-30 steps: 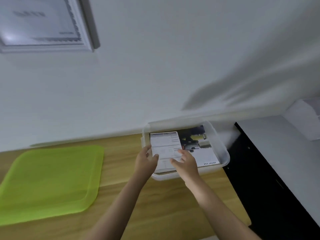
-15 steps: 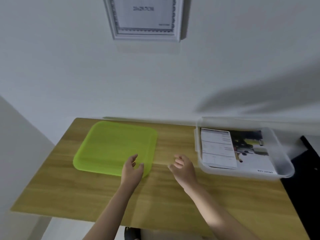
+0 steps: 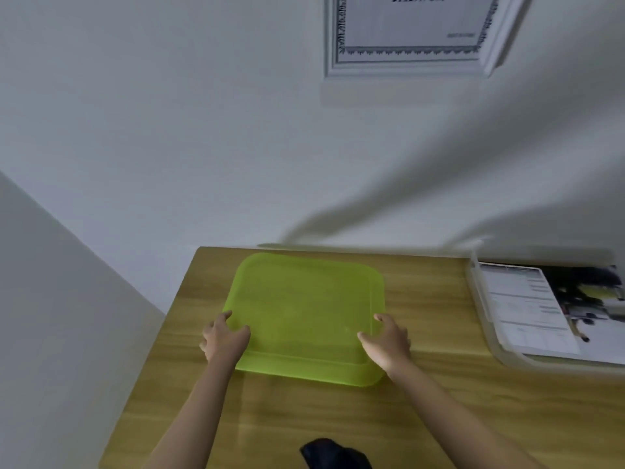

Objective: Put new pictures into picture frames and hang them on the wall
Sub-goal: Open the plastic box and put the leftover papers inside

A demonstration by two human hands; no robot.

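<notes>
tray (image 3: pixel 304 299) left of bin (image 3: pixel 487 319), on table (image 3: pixel 439 418)

Wooden table (image 3: pixel 439 401) bears a green tray (image 3: pixel 304 299); a clear, perhaps plastic, bin (image 3: pixel 507 357).
</notes>
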